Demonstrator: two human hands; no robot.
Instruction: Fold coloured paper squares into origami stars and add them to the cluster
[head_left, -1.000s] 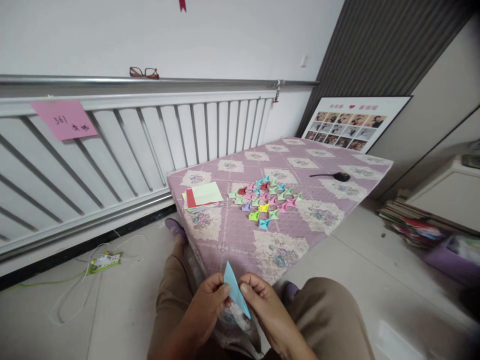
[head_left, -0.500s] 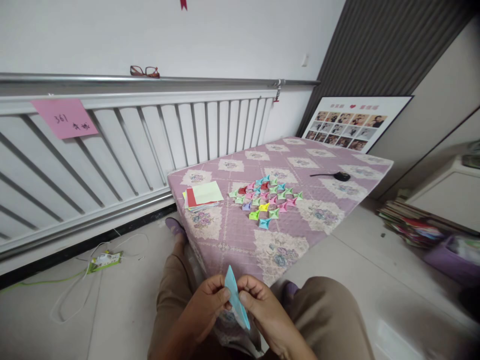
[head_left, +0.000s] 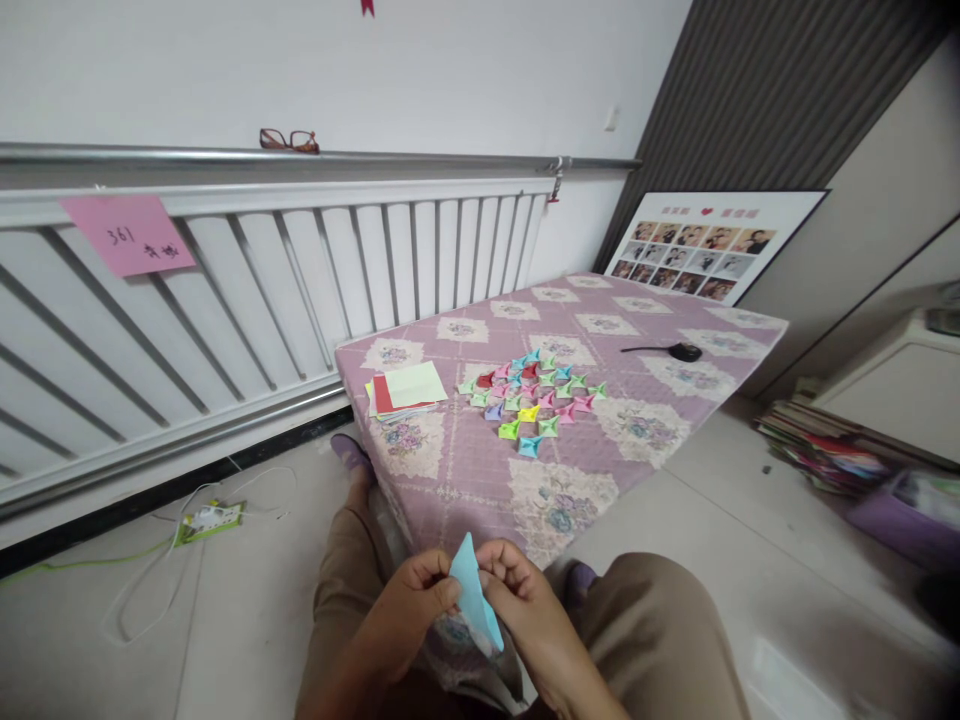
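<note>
A folded piece of light blue paper [head_left: 474,595] is held upright at a slant over the near corner of the table. My left hand [head_left: 415,606] pinches its left side between thumb and fingers. On its right side, my right hand [head_left: 523,612] grips the edge with thumb and bent fingers. Beyond the hands, several small folded paper pieces [head_left: 528,414] in many colours stand in rows on the flowered tablecloth [head_left: 465,470]. To their left lies a stack of paper sheets [head_left: 415,386], with pale green and red on top.
A black object with a thin handle [head_left: 684,352] lies at the table's right. Behind stand a white radiator [head_left: 337,260] and a photo board [head_left: 697,245]. Glasses [head_left: 289,141] rest on the pipe. A power strip [head_left: 211,520] with cables is on the floor at left.
The blue paper has turned slightly, so more of its broad face shows. The fingers of my right hand have shifted a little along its edge.
</note>
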